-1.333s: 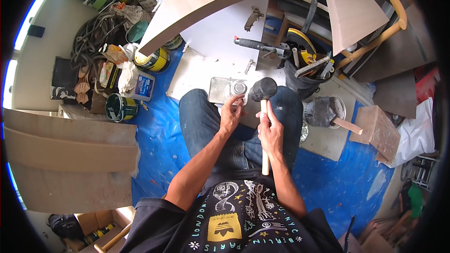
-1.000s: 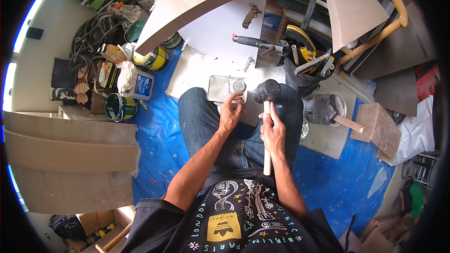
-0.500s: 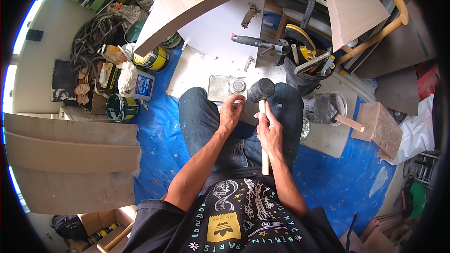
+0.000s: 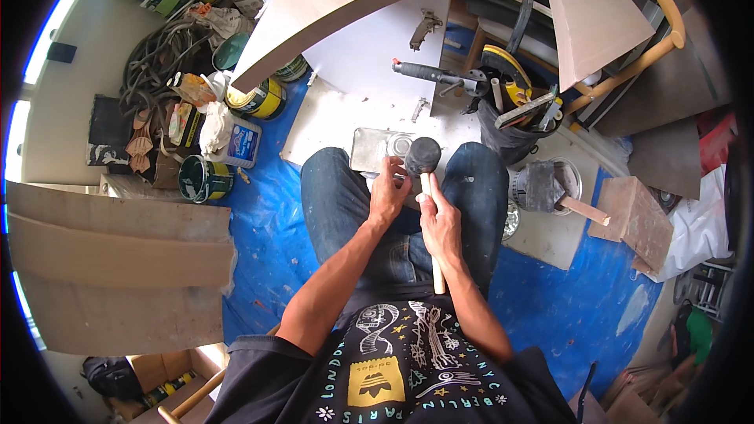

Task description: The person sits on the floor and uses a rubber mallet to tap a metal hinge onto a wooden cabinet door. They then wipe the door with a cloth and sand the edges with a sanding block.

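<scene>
My right hand (image 4: 438,224) grips the pale wooden handle of a black-headed mallet (image 4: 422,153), held upright in the view between my knees. Just left of the mallet head, my left hand (image 4: 391,188) has curled fingers on the near right edge of a rectangular metal tin (image 4: 370,148) with a round top fitting (image 4: 400,144). The mallet head is very close to those fingers and hides part of the tin's right side; whether they touch is unclear. A white board (image 4: 314,133) lies beyond the tin.
Curved wooden panels (image 4: 361,0) stand overhead. Paint cans (image 4: 255,98) and hoses are left; a tool bucket (image 4: 506,129) is right. A paint tub (image 4: 550,188) with a wide scraper and wooden boxes (image 4: 632,220) sit on blue sheeting (image 4: 573,306). Someone in green (image 4: 691,334) is at lower right.
The mallet and my right hand have shifted slightly left, closer to my left hand. My left hand has moved only slightly at the tin.
</scene>
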A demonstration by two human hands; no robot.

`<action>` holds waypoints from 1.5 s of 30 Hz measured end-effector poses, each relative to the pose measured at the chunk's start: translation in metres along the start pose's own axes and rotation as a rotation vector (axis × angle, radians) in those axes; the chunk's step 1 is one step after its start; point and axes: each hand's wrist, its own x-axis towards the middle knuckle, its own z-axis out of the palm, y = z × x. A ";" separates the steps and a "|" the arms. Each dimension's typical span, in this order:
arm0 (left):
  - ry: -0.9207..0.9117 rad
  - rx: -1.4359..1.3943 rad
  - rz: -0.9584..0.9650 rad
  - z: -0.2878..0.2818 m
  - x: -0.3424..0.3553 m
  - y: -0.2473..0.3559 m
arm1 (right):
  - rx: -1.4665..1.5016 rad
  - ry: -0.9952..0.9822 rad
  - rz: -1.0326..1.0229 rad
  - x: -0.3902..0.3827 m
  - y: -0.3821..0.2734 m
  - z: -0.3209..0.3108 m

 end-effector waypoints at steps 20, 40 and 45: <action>0.013 0.016 0.045 -0.001 0.002 0.003 | 0.013 0.100 -0.043 0.010 -0.012 -0.035; 0.306 -0.090 -0.010 -0.099 0.102 -0.041 | 0.181 -0.022 0.182 -0.012 -0.014 -0.027; 0.320 -0.041 0.027 -0.101 0.116 -0.047 | 0.145 -0.062 0.132 -0.005 -0.022 -0.017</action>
